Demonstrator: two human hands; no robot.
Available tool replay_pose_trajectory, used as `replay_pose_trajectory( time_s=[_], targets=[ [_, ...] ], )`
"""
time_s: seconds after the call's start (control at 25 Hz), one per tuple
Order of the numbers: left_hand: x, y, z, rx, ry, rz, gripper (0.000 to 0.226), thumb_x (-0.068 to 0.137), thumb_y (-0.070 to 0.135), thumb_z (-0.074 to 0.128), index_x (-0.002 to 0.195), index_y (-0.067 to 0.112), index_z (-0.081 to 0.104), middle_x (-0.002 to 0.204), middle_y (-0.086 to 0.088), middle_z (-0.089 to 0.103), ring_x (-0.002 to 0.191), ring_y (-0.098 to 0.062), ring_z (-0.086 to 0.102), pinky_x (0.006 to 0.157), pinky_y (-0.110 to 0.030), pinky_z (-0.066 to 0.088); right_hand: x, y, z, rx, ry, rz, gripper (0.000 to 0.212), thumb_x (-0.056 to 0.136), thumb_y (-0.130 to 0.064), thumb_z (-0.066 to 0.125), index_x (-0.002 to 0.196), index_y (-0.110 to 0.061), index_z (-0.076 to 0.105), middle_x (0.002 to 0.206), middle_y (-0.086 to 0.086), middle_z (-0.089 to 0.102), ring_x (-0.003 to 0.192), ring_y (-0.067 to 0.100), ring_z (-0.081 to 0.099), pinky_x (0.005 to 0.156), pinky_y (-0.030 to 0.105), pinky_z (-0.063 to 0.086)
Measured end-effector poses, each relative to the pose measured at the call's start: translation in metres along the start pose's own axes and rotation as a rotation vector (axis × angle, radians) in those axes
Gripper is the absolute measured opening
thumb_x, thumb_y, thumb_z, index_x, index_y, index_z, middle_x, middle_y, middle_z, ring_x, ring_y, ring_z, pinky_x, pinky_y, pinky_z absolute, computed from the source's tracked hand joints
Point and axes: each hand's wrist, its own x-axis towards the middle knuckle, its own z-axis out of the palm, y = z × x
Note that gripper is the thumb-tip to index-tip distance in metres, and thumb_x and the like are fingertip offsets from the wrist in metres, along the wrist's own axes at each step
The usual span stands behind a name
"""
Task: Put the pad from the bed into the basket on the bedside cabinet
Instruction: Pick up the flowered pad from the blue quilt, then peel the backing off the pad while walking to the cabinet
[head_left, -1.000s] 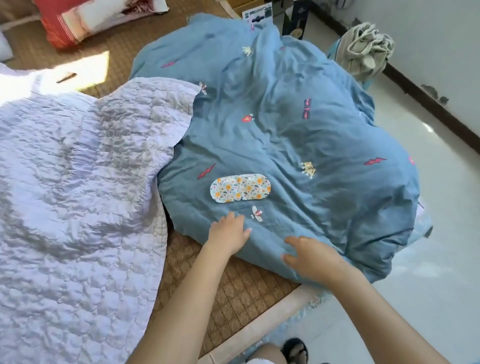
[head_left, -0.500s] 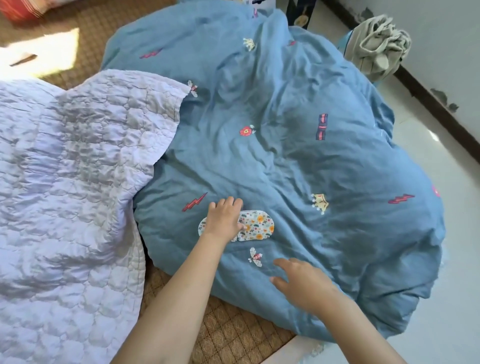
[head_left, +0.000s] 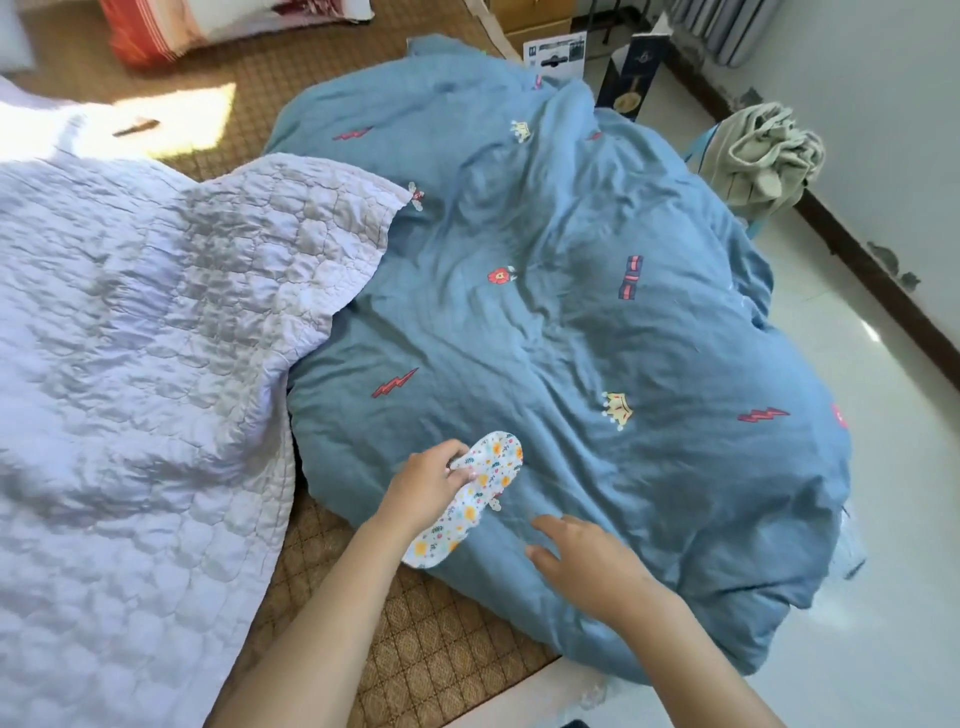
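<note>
The pad (head_left: 470, 501) is a long oval of white cloth printed with small orange and yellow flowers. My left hand (head_left: 426, 480) is shut on its upper part and holds it tilted, lifted off the blue duvet (head_left: 545, 338). The pad's lower end hangs near the duvet's front edge. My right hand (head_left: 587, 558) hovers just to the right, fingers spread, holding nothing. No basket or bedside cabinet is in view.
A white quilted blanket (head_left: 140, 364) covers the left of the bed over a woven mat (head_left: 415, 644). A striped pillow (head_left: 171, 26) lies at the back. Boxes (head_left: 556, 52) stand behind the duvet. Crumpled beige cloth (head_left: 763, 156) sits by the wall on the white floor (head_left: 883, 519).
My left hand reached onto the pad, closed on it and lifted it off the duvet toward me. My right hand stayed low near the duvet's front edge.
</note>
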Motion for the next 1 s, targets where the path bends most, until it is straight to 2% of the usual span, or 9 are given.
replay_pose_trajectory(
  time_s=[0.24,0.4,0.48,0.52,0.6,0.72,0.76,0.88,1.0],
  targets=[
    [-0.139,0.012,0.044,-0.173,0.155,-0.109,0.006,0.089,0.036,0.057,0.086,0.033,0.061,0.088,0.013,0.068,0.082,-0.008,0.063,0.059,-0.022,0.042,-0.077,0.015,0.023,-0.017,0.055,-0.153,0.045,0.097,-0.036,0.039,0.138,-0.021,0.035,0.137,0.010,0.048,0.122,0.029,0.048,0.098,0.042,0.044],
    [-0.235,0.024,0.079,-0.163,0.109,-0.132,0.012,0.089,0.040,0.056,0.080,0.036,0.063,0.088,0.011,0.071,0.083,-0.008,0.066,0.069,-0.031,0.053,-0.134,0.022,0.041,-0.060,0.172,-0.421,0.063,0.092,-0.037,0.051,0.146,-0.031,0.020,0.153,0.001,0.028,0.140,0.025,0.025,0.112,0.047,0.028],
    [-0.272,0.028,0.089,-0.145,0.099,-0.127,0.016,0.089,0.040,0.057,0.074,0.043,0.061,0.083,0.013,0.071,0.076,-0.007,0.065,0.066,-0.030,0.050,-0.153,0.015,0.047,-0.098,0.121,-0.518,0.063,0.089,-0.036,0.057,0.144,-0.031,0.027,0.152,-0.002,0.032,0.140,0.022,0.024,0.113,0.045,0.026],
    [-0.288,0.029,0.093,-0.126,0.114,-0.125,0.018,0.089,0.040,0.056,0.072,0.046,0.059,0.079,0.014,0.069,0.069,-0.006,0.062,0.060,-0.027,0.045,-0.159,0.010,0.050,-0.082,0.079,-0.540,0.056,0.088,-0.033,0.060,0.140,-0.027,0.038,0.145,0.000,0.043,0.135,0.023,0.035,0.109,0.042,0.032],
    [-0.325,0.025,0.098,-0.137,0.170,-0.137,0.015,0.089,0.037,0.057,0.077,0.045,0.060,0.081,0.013,0.069,0.065,-0.003,0.059,0.057,-0.026,0.043,-0.177,-0.008,0.062,-0.064,0.006,-0.580,0.034,0.087,-0.027,0.063,0.118,-0.015,0.059,0.119,0.010,0.064,0.111,0.028,0.057,0.086,0.034,0.045],
    [-0.383,0.004,0.096,-0.266,0.243,-0.207,0.015,0.084,0.033,0.065,0.098,0.037,0.061,0.093,0.016,0.069,0.083,-0.004,0.067,0.070,-0.029,0.055,-0.204,-0.042,0.084,-0.114,-0.034,-0.661,0.017,0.085,-0.024,0.065,0.083,-0.008,0.062,0.079,0.009,0.061,0.081,0.032,0.057,0.063,0.034,0.042],
    [-0.404,-0.007,0.093,-0.301,0.273,-0.246,0.017,0.083,0.032,0.068,0.099,0.034,0.062,0.091,0.016,0.068,0.083,-0.005,0.068,0.069,-0.029,0.056,-0.214,-0.056,0.093,-0.126,-0.037,-0.692,0.021,0.085,-0.026,0.066,0.074,-0.010,0.059,0.072,0.006,0.058,0.074,0.028,0.054,0.061,0.036,0.042],
    [-0.463,-0.046,0.077,-0.355,0.370,-0.328,0.013,0.077,0.035,0.073,0.073,0.034,0.061,0.074,0.013,0.066,0.069,-0.005,0.064,0.064,-0.028,0.051,-0.236,-0.102,0.122,-0.124,-0.087,-0.737,0.037,0.083,-0.031,0.067,0.057,-0.017,0.045,0.060,-0.002,0.047,0.058,0.014,0.041,0.056,0.036,0.038],
    [-0.530,-0.096,0.056,-0.411,0.468,-0.377,0.018,0.074,0.039,0.075,0.067,0.033,0.061,0.068,0.013,0.063,0.063,-0.005,0.058,0.056,-0.024,0.042,-0.266,-0.165,0.167,-0.142,-0.148,-0.810,0.031,0.084,-0.036,0.065,0.058,-0.029,0.049,0.064,-0.010,0.052,0.059,0.010,0.049,0.058,0.028,0.042]
  ],
)
